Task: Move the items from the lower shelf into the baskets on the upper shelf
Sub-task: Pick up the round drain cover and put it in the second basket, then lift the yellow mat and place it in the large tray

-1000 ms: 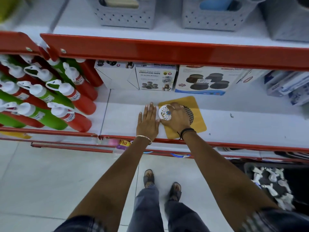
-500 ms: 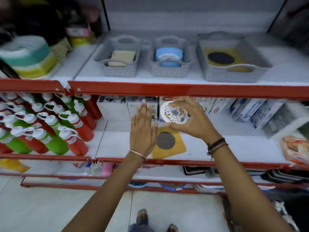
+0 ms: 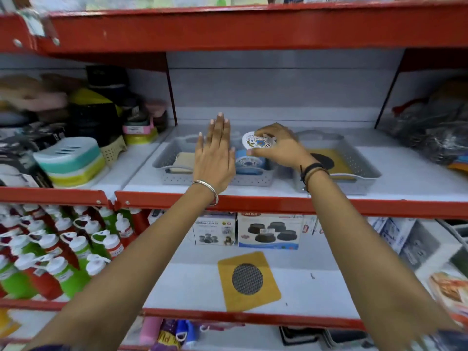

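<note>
My right hand grips a small round white disc with a blue and yellow pattern, held above the middle grey basket on the upper shelf. That basket holds a blue round item with a similar patterned top. My left hand is flat and open, fingers up, in front of the left grey basket, which holds a beige item. The right grey basket holds a yellow mat with a black mesh circle. One more yellow mat with a mesh circle lies on the lower shelf.
Boxes stand at the back of the lower shelf. Red and green bottles with white caps fill its left side. Stacked soap boxes sit left of the baskets. Red shelf rails run across. Packaged goods crowd the right.
My right hand lifted the patterned disc from the yellow mat on the lower shelf up to above the middle basket. My left hand rose alongside it, staying open. The view tilted upward.
</note>
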